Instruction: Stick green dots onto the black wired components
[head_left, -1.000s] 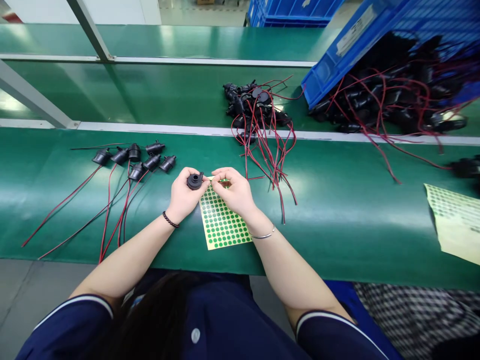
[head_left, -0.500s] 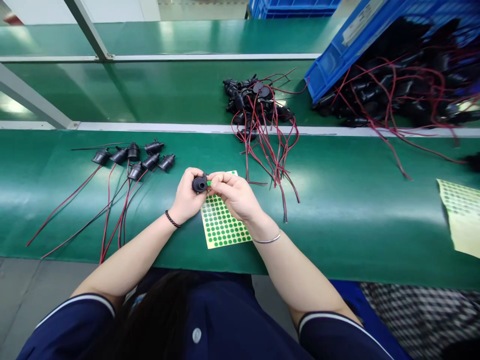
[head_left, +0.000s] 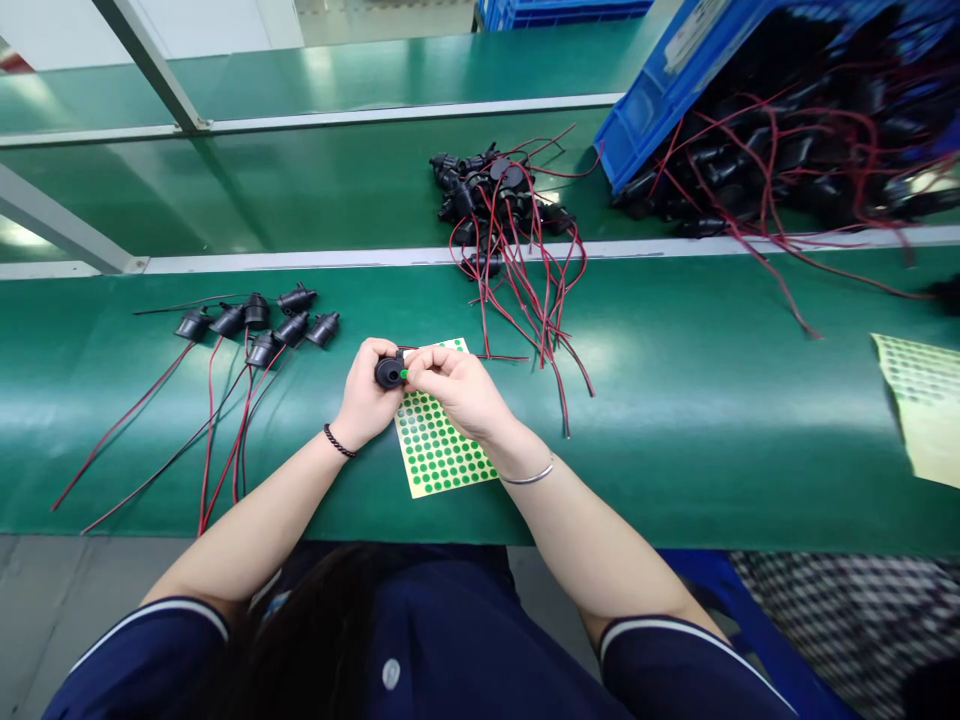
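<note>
My left hand (head_left: 367, 388) is wrapped round a black round plastic part (head_left: 389, 373), its face with a central hole turned up towards me. In a pinch between thumb and forefinger, my right hand (head_left: 457, 388) has a small green round sticker (head_left: 405, 374), right at the part's edge. Whether the sticker touches the part I cannot tell. Beneath both hands lies a pale yellow sheet of green dot stickers (head_left: 444, 450), partly covered by the right hand. A red wire (head_left: 510, 357) runs out behind my right hand.
Several black parts with red and black wires (head_left: 259, 315) lie to the left. A tangled pile of similar parts (head_left: 499, 195) sits behind my hands. At the back right a blue crate (head_left: 637, 130) leans over more of them. Another sticker sheet (head_left: 922, 410) lies far right.
The green sticker in my right hand has come closer to the black part's face. The whole view has shifted slightly; the left hand keeps its hold.
</note>
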